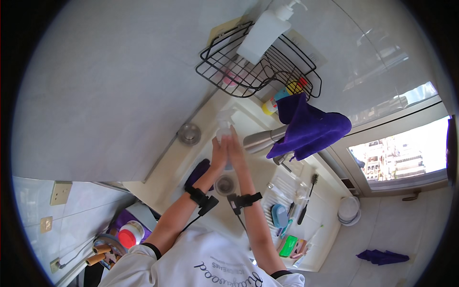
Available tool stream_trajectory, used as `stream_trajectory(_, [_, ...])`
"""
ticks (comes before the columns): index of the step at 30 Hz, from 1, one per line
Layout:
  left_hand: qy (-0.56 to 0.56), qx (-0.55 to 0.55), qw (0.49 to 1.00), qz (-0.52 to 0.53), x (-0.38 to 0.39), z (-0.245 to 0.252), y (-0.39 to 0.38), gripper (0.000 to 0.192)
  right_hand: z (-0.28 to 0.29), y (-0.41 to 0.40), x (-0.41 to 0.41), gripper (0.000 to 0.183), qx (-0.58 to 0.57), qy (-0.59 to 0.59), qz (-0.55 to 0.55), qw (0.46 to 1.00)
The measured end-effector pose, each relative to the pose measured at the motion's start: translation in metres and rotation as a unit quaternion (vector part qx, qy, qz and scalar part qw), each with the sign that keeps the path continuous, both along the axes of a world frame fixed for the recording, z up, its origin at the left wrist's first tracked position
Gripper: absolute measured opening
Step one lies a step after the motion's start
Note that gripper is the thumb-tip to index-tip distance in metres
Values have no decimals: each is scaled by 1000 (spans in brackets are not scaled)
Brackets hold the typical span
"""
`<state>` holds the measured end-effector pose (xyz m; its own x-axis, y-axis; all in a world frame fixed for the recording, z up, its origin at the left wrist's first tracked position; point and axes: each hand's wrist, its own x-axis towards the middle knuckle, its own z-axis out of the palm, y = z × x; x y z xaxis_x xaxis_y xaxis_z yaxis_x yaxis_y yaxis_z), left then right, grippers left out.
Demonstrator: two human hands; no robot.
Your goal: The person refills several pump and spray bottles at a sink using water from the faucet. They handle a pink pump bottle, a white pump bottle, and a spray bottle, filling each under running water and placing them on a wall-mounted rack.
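Observation:
Both hands meet over the basin of a cream sink [165, 193]. Between them is a translucent plastic bottle [224, 130] with a pale spray or pump head, blurred and largely hidden by the fingers. My left hand [219, 153] wraps its left side and my right hand [235, 147] lies along its right side. A dark purple cloth [198, 174] lies in the basin left of my left wrist, beside the round drain [225, 185]. To the right of my right hand is a metal faucet [259, 141], with a purple towel [310, 127] draped over it.
A black wire rack [233, 77] on the wall holds a white pump bottle [263, 36]. A metal cup or strainer [189, 134] sits at the left rim. On the right drainboard lie a blue soap box [279, 216], a black bottle brush [307, 201] and a green item [288, 246].

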<state>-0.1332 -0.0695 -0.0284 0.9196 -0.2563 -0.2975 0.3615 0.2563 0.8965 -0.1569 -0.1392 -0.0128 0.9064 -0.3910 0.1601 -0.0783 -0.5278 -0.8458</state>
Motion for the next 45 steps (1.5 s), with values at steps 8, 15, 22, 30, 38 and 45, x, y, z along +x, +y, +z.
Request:
stream_trajectory(8, [6,19,1000,1,-3,2,9,63,7,16,-40,50,48,71,14,996])
stream_trajectory(15, [2,-1,999,-37,-25,4,-8,60,5,-22,-9,54,-47,167,-2,985])
stream_trajectory(22, [33,-52,998,-29,0,6,7,51,-16,2,-33,52,225,34,23,974])
stream_trajectory(30, [49,-82,995,4,5,-11,6,48,0,13,-26,50,216,63,5,974])
stream_trajectory(38, [-27,34,999,8,4,-12,6,50,-29,6,-22,49,253,61,-38,965])
stream_trajectory(45, [-75,80,993,-36,-6,11,8,50,28,13,-18,62,234,151,-100,955])
